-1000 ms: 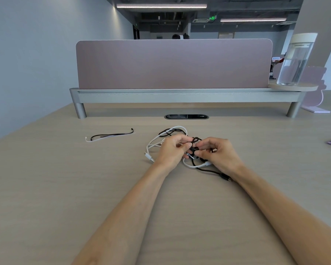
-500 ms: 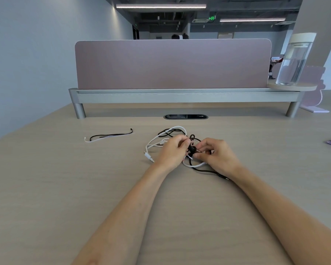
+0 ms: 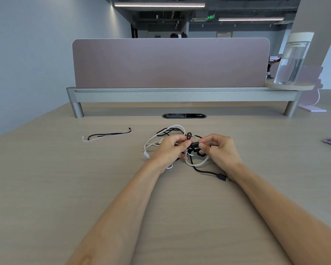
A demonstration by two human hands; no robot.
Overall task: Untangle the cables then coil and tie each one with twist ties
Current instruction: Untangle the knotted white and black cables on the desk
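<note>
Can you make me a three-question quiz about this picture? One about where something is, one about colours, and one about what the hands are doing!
1. Where do the twist ties lie?
A) left of the cable tangle
B) on the floor
C) on the right arm

2. What colours are in the cable tangle?
A) red and blue
B) all green
C) black and white

3. What are the left hand and right hand doing?
A) lying flat and empty
B) pinching the cable tangle
C) waving in the air

Answers:
1 A: the twist ties lie apart, to its left.
2 C: only black and white cords show.
3 B: both hands' fingers curl onto the cords.
</note>
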